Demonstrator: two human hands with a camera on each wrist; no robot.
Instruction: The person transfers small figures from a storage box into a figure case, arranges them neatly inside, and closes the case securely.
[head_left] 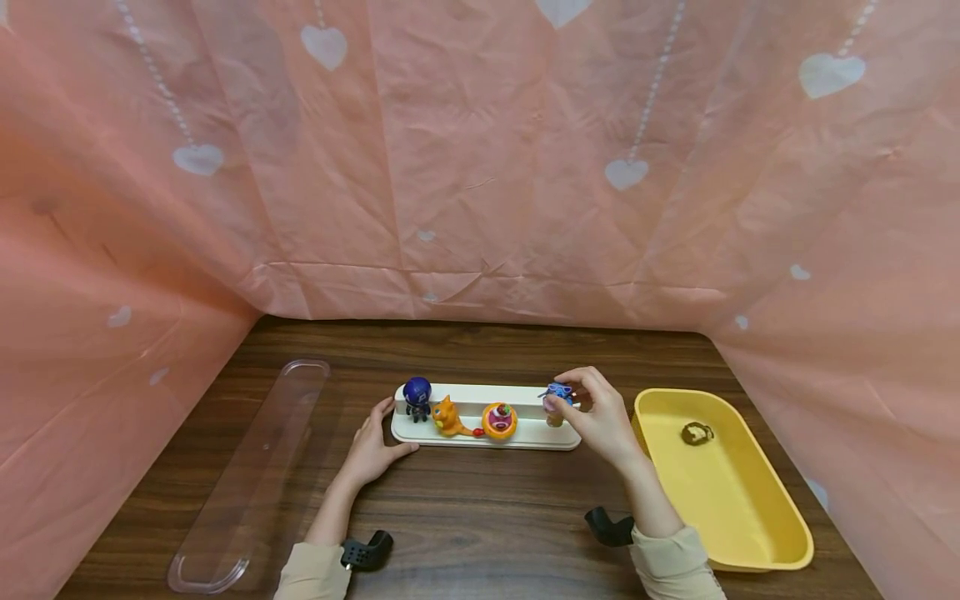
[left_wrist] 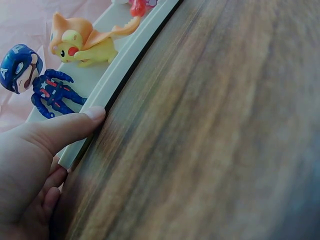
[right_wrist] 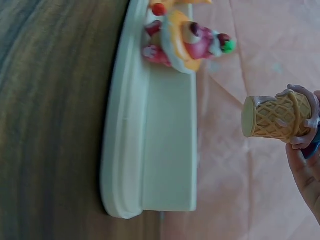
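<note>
My right hand (head_left: 606, 417) pinches an ice-cream-cone figurine (right_wrist: 280, 117) by its blue top. The waffle cone points downward, held over the right end of a white stepped display stand (head_left: 536, 435). At the stand's left end, my left hand (head_left: 372, 447) grips it, thumb (left_wrist: 82, 125) on the front edge and fingers round the end. Along the stand, from the left, are a blue-helmeted figurine (left_wrist: 50, 85), an orange-hooded yellow figurine (left_wrist: 87, 42) with a red-tipped tail, and a pink figurine in an orange ring (right_wrist: 185, 42) topped with a berry.
A yellow tray (head_left: 720, 508) stands to the right, with a small brown and cream item (head_left: 697, 433) inside. A long clear plastic cover (head_left: 251, 475) lies on the left of the wooden table (head_left: 480, 525). Pink curtain (head_left: 480, 208) encloses the back and sides.
</note>
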